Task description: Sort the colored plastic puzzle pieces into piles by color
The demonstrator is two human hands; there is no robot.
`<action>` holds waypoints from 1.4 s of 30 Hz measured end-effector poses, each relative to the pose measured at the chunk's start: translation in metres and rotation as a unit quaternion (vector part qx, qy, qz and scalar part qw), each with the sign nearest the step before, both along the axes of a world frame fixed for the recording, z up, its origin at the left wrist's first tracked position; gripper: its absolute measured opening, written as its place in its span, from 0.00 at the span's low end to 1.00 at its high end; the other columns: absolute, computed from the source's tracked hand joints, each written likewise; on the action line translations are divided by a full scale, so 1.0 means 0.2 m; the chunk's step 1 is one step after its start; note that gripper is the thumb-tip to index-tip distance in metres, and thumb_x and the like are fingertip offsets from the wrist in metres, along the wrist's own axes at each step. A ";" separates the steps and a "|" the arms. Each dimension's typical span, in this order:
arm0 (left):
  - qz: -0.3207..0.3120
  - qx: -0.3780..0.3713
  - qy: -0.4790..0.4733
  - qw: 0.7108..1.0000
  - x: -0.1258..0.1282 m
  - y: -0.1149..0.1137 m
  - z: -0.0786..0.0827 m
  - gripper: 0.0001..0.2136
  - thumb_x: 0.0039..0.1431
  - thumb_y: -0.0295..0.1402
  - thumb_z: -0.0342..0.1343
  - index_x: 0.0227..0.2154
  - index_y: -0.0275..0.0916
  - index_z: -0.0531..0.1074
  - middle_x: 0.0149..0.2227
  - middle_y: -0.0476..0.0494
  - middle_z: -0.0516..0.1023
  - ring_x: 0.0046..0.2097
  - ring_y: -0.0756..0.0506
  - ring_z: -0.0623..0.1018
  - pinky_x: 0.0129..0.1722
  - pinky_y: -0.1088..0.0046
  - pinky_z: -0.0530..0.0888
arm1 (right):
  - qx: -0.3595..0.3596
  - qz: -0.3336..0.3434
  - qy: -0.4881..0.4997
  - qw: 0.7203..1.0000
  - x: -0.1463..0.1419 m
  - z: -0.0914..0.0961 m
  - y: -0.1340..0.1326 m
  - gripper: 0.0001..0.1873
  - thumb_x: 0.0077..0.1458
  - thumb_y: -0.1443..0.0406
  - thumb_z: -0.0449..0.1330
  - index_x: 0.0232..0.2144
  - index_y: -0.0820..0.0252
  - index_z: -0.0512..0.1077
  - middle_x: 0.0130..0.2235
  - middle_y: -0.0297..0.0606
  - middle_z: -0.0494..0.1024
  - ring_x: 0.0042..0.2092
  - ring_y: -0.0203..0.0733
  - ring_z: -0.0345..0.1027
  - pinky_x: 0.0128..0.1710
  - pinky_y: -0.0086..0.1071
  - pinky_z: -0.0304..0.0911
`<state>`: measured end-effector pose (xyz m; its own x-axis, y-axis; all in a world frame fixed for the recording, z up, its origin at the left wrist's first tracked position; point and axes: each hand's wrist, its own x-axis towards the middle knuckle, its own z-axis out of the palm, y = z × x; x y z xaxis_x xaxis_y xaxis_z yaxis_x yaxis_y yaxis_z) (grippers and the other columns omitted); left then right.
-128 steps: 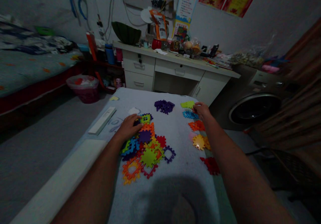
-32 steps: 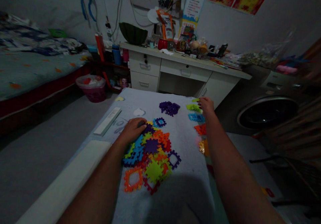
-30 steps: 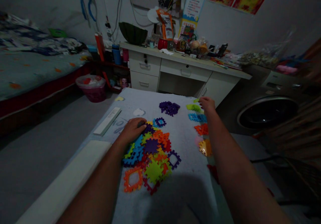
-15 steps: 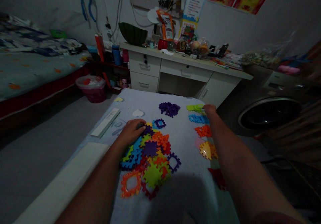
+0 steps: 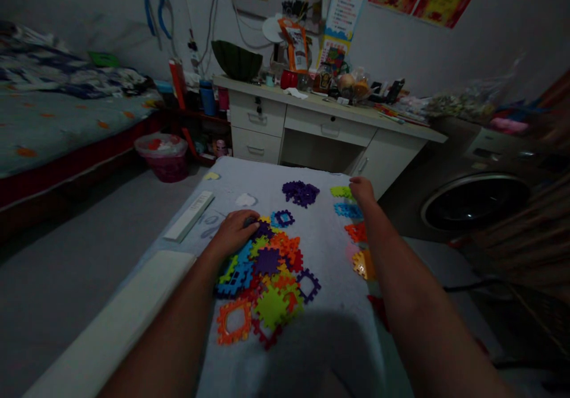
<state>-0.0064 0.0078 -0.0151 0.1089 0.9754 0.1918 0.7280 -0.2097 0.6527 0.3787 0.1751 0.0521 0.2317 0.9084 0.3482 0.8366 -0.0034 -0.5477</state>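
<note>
A mixed heap of coloured toothed plastic tiles lies on a pale cloth-covered table. My left hand rests palm down on the heap's far left edge, fingers curled over a dark tile. Along the right side lie sorted groups: green tiles, blue tiles, orange tiles, yellow tiles. A purple pile sits at the far middle. My right hand is at the green tiles, its fingers bent and touching them.
A flat white box and a small white scrap lie at the table's left. Beyond stand a cluttered white desk, a pink bin, a bed at left and a washing machine at right.
A green-framed tile left the heap and the green group on the right grew. My right hand hovered around the green tiles, shifting slightly. My left hand stayed on the heap.
</note>
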 end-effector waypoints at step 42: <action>0.017 -0.003 -0.003 1.000 0.03 -0.03 0.04 0.15 0.56 0.41 0.51 0.42 0.42 0.75 0.48 0.42 0.79 0.53 0.38 0.73 0.57 0.55 0.65 | -0.144 0.381 0.027 0.913 -0.71 -0.23 -0.44 0.27 0.43 0.70 0.65 0.48 0.61 0.71 0.38 0.33 0.71 0.35 0.35 0.64 0.38 0.29 0.62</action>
